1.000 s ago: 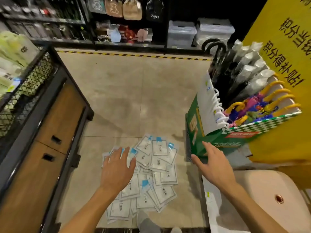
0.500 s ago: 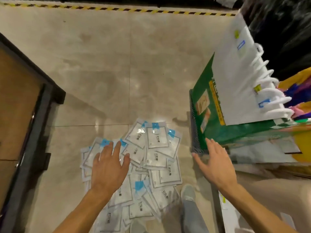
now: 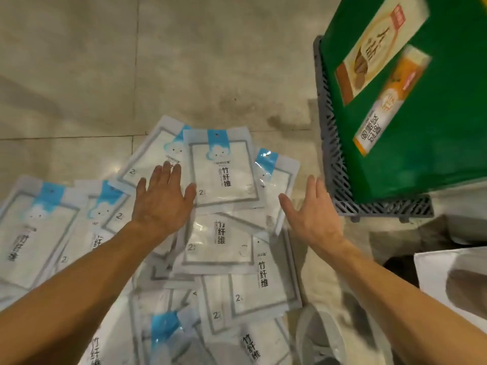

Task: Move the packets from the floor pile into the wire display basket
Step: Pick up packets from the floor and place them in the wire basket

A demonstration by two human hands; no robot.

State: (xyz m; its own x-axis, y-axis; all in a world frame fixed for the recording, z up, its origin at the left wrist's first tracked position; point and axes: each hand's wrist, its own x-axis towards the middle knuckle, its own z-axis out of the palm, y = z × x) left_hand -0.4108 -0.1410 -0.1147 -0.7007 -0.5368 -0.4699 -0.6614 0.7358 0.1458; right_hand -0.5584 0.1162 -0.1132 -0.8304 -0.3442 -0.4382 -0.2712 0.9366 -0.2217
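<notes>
Under both hands (image 3: 163, 198), packets (image 3: 221, 172).

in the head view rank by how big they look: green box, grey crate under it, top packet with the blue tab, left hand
1. green box, cut off by the frame
2. grey crate, mostly hidden under the box, so unsure
3. top packet
4. left hand, nearer the camera than the packet, so its rank is unsure

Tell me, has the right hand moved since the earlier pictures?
Yes. The right hand left the corner of the green box and went left toward the pile of packets, fingers straight.
</notes>
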